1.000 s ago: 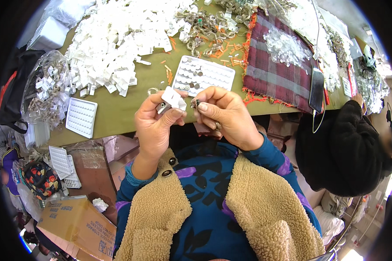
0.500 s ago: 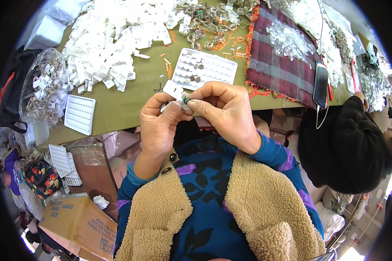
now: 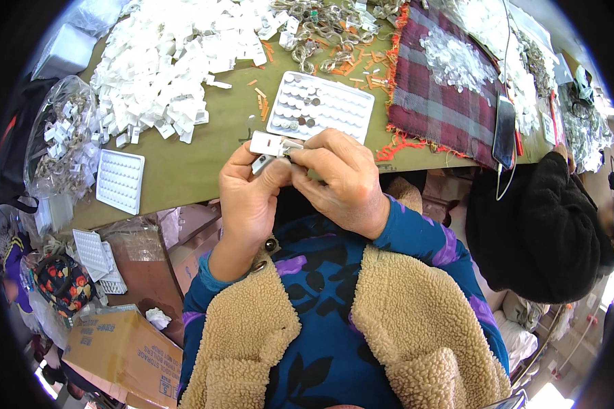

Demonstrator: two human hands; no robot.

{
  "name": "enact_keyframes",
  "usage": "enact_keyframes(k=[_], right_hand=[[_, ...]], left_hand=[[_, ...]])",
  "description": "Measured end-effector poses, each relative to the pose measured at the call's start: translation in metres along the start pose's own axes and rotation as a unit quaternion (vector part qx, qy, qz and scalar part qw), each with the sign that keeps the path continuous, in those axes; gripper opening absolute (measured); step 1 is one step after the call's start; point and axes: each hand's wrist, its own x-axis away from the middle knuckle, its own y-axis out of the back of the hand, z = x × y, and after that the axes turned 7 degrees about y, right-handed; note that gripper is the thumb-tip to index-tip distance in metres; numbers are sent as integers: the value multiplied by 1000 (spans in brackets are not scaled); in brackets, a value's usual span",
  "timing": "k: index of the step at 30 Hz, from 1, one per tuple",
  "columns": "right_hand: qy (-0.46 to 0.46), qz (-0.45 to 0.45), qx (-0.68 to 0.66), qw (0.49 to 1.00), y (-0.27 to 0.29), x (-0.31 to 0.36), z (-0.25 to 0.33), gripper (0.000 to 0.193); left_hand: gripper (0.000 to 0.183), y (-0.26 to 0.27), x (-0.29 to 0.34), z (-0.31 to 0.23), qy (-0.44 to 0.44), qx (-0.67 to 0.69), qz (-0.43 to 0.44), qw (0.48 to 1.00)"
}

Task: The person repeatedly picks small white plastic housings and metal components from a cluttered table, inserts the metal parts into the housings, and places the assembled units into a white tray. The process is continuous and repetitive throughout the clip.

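Both my hands meet above the near edge of the table. My left hand (image 3: 247, 198) is closed, its thumb and fingers pinching a small white plastic casing (image 3: 265, 144) with a slot in its face. A whitish open part juts from the casing's right end. There the bent fingers of my right hand (image 3: 346, 178) close on it; a small dark bit shows by the fingertips, and the rest is hidden. Just beyond my hands lies a white tray (image 3: 348, 109) with rows of round wells, some holding coin-like discs.
A big heap of white plastic casings (image 3: 157, 68) covers the back left. Orange strips (image 3: 262, 102) and tangled wires (image 3: 320, 34) lie farther back. A plaid cloth (image 3: 430, 109) bears clear pieces, with a phone (image 3: 503, 129) beside it. Someone in black (image 3: 539, 225) sits at right.
The white casing has turned to show its slotted face more fully. My right fingers have curled in at its right end, and the green part seen there earlier is now hidden.
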Motion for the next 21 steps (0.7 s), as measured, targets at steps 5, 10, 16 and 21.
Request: enact_keyframes(k=[5, 10, 16, 21], right_hand=[[-114, 22, -144, 983, 10, 1, 13, 22], [-268, 6, -239, 933, 17, 4, 23, 15], [-175, -3, -158, 972, 19, 9, 19, 11], [-182, 11, -205, 962, 22, 6, 17, 9]], left_hand=[[27, -2, 3, -5, -75, -105, -35, 991], [24, -2, 0, -5, -120, -117, 33, 985], [24, -7, 5, -4, -172, -185, 36, 967], [25, -5, 3, -6, -247, -277, 60, 927]])
